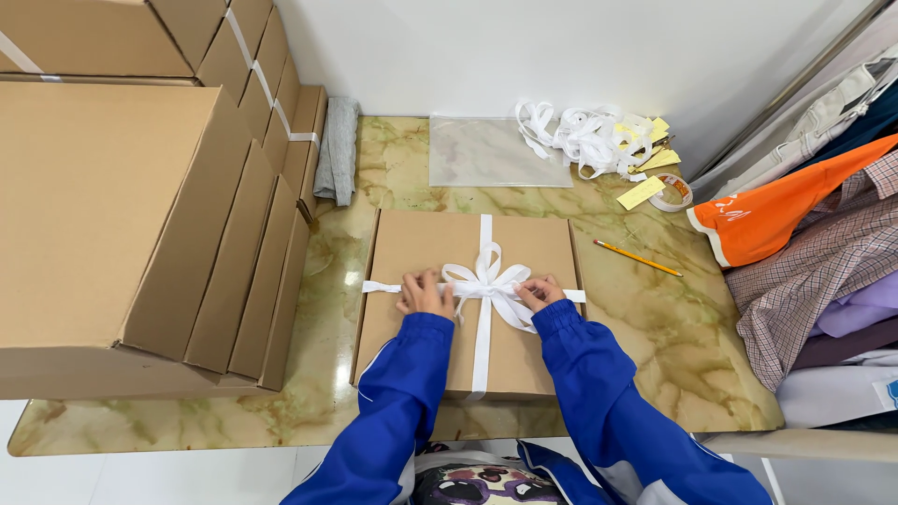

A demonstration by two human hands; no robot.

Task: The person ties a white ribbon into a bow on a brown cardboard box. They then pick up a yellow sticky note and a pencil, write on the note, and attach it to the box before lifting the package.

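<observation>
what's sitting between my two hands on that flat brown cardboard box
In the head view, the white ribbon bow lies between the left hand and right hand, on the flat brown cardboard box.

stacked cartons (pixel 140 206) walling the left, clothes (pixel 814 262) crowding the right, pencil (pixel 637 257) on open marble table (pixel 655 327) right of box (pixel 421 243), ribbon pile (pixel 580 136) and plastic sleeve (pixel 491 152) behind

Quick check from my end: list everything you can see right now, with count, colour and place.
flat box: one, brown, table centre
ribbon bow: one, white, tied across the box
stacked boxes: several, brown, left
loose ribbons: a pile, white, far edge
plastic sleeve: one, clear, behind the box
pencil: one, yellow, right of the box
tape roll: one, far right
clothes: a heap, mixed colours, right
table: one, marbled beige
left hand: on the ribbon, blue sleeve
right hand: on the ribbon, blue sleeve
</observation>
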